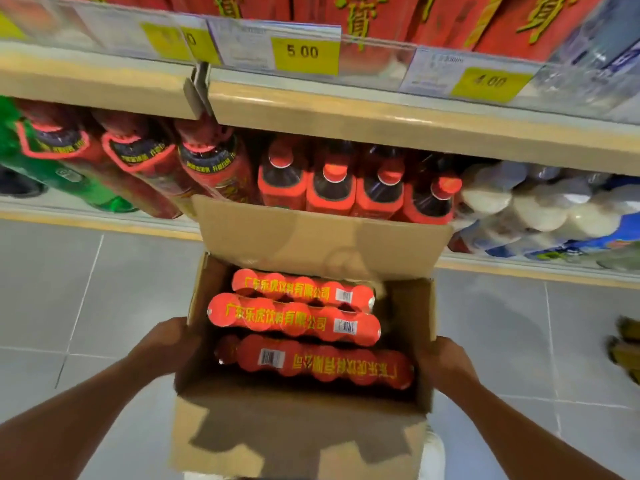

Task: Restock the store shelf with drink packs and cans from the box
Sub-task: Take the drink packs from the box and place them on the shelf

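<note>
Spanning the middle of the view, an open cardboard box [427,320] is held between both hands above the floor [86,306]. The left hand [166,344] is pressed against the left wall and the right hand [446,362] against the right wall. The fingers are hidden by the cardboard, so whether they are curled under it or laid flat cannot be told.

The far flap [311,233] is raised, and its top edge is seen in front of the red-capped bottles [332,188] on the lower shelf [104,216]. The near flap [298,427] is folded down toward the person.

Three shrink-wrapped drink packs [294,320] are laid side by side in the box, red tops upward. A strip of open room is left between them and the right wall.

The lower shelf is overhung by the upper shelf edge [381,123], where yellow price tags [304,53] are fixed. Green bottles [86,188] are seen at the left of the lower shelf, and a wrapped pack of white bottles [540,209] at the right. Red cartons [363,15] are stacked on the upper shelf. Grey floor tiles are seen on either side of the box, and a white shoe [433,455] below its right corner.
</note>
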The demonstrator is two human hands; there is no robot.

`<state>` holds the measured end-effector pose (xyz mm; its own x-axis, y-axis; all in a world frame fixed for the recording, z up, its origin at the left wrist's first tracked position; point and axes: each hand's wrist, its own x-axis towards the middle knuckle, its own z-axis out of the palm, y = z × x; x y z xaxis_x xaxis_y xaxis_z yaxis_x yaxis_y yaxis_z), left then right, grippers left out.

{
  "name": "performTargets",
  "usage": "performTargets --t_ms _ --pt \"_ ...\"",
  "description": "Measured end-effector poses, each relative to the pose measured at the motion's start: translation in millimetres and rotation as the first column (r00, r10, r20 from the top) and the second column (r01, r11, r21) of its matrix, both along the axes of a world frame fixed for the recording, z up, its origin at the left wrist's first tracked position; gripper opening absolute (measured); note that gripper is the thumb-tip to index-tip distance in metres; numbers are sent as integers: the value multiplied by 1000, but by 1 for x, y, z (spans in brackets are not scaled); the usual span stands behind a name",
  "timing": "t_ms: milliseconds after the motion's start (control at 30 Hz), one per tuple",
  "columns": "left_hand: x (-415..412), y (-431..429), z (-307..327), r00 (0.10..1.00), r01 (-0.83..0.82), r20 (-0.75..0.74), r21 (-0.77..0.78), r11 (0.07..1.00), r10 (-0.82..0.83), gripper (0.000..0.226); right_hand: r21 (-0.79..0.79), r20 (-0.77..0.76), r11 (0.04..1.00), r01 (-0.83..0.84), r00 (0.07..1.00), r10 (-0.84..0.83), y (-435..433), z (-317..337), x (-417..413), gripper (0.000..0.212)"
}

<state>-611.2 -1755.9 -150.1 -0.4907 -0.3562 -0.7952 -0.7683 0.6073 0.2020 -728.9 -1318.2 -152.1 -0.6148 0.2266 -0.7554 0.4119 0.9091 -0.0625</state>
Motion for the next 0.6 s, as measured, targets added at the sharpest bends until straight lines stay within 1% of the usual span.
performTargets --t_ms 33,100,133,200,233,267,333,367,400,433,500,533,600 --pt "0 2 2 1000 25 16 -6 1000 -25 16 -14 -15 1000 0 1000 0 -1 2 4 21" --pt "5 9 12 996 47 81 -22 999 -45 19 -33 12 999 13 1000 -13 -3 8 8 24" --pt "6 14 19 998 21 67 -9 1000 -20 22 -41 37 999 22 999 -21 -3 15 8 28" --pt "3 17 42 999 -31 14 -18 999 31 24 -55 44 998 5 999 -3 -3 34 6 28" --pt "5 17 49 999 -10 -47 -34 999 9 21 -60 16 998 -27 999 28 -3 42 6 27" --pt "5 17 61 993 42 -108 -67 997 -49 21 -50 -17 996 -75 997 74 -4 54 6 27" --pt "6 20 80 951 163 -223 -219 962 -212 30 53 -136 976 -211 967 216 -6 71 10 30" --pt "4 21 86 914 219 -275 -283 934 -298 36 124 -201 951 -282 932 302 -10 78 10 33" --pt "1 23 90 875 280 -308 -308 909 -374 41 176 -238 921 -347 893 382 -16 85 9 34" --pt "-3 25 91 836 343 -328 -315 885 -441 45 187 -260 895 -404 858 442 -22 88 9 33" --pt "-13 31 88 793 454 -309 -274 848 -525 53 124 -268 854 -505 812 519 -35 86 6 29" --pt "-17 34 83 782 498 -279 -257 828 -557 58 83 -261 833 -547 795 547 -43 82 6 30" --pt "-25 39 69 730 587 -218 -286 757 -648 63 25 -257 794 -607 764 592 -57 72 5 37"
